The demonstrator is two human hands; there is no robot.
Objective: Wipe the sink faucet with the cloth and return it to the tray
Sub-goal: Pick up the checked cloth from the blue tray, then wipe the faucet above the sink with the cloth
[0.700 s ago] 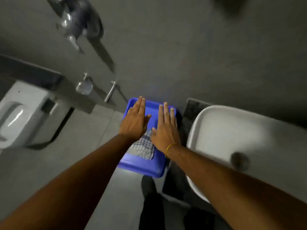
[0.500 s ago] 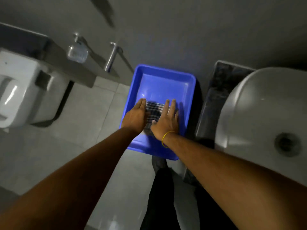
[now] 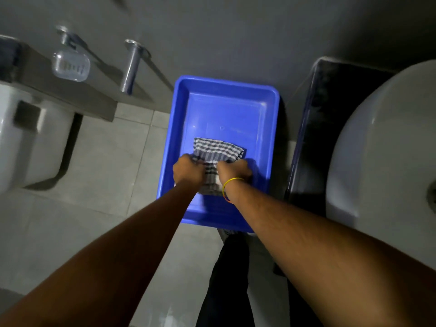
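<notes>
A blue plastic tray [image 3: 226,100] sits low against the grey wall, between a toilet and a sink. Inside it lies a blue-and-white checked cloth [image 3: 215,149], bunched toward the tray's near half. My left hand [image 3: 187,171] is curled on the cloth's left edge. My right hand [image 3: 234,172], with a yellow band at the wrist, grips its right edge. Both hands have their fingers closed into the fabric. The white sink basin [image 3: 382,149] is at the right; its faucet is out of view.
A white toilet [image 3: 28,142] stands at the left under a grey ledge. A clear soap dish [image 3: 70,64] and a chrome bar [image 3: 129,67] stick out from the wall. A dark counter [image 3: 316,128] lies between tray and sink. My dark trouser leg [image 3: 226,279] is below the tray.
My hands lay flat with fingers spread on the cloth; now both have curled shut and gathered the fabric. The view has tilted down, bringing the tray closer to the centre.
</notes>
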